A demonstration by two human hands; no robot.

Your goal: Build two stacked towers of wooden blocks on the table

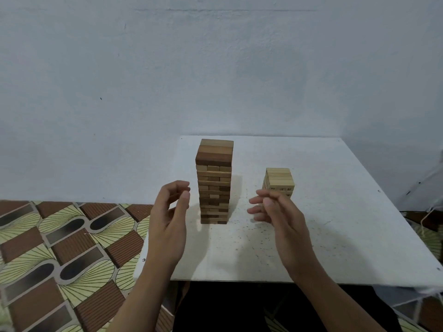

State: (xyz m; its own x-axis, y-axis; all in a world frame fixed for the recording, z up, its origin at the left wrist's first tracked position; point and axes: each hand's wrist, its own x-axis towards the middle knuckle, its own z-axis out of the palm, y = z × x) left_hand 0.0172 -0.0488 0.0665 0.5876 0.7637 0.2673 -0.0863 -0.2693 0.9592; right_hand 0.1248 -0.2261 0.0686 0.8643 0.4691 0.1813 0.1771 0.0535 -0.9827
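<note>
A tall tower of brown wooden blocks (214, 182) stands upright near the middle of the white table (335, 224). A shorter tower of pale wooden blocks (279, 179) stands to its right. My left hand (169, 221) hovers just left of the tall tower, fingers loosely curled, holding nothing and not touching it. My right hand (275, 216) hovers in front of the short tower and hides its lower part. Its fingers are relaxed and I see nothing in them.
A pale blue wall rises right behind the table. A patterned brown and yellow floor mat (60, 255) lies to the left. Cords hang past the table's right edge (429, 212). The table's near edge is just in front of my forearms.
</note>
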